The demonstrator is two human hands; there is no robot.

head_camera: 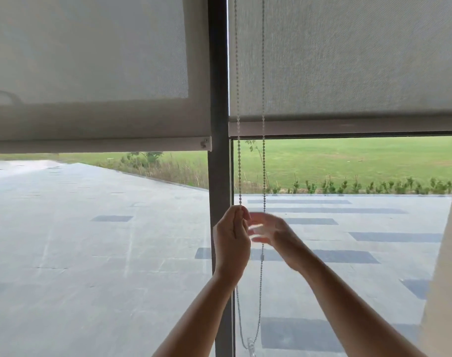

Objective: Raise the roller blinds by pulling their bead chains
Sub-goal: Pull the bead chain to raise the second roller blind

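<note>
Two grey roller blinds hang partly raised over a big window. The left blind (91, 73) ends lower than the right blind (348, 60). A white bead chain loop hangs just right of the dark window post: its left strand (239, 163) runs down into my left hand (231, 243), which is pinched shut on it at mid-height. The right strand (264, 171) passes down behind my right hand (268, 231), which is blurred, fingers spread, holding nothing. The chain's lower end loops at a small clip (250, 346) near the bottom.
The dark vertical window post (218, 176) stands between the two panes, right behind my left hand. A pale wall or curtain edge (446, 279) rises at the far right. Outside lie a paved terrace and a lawn.
</note>
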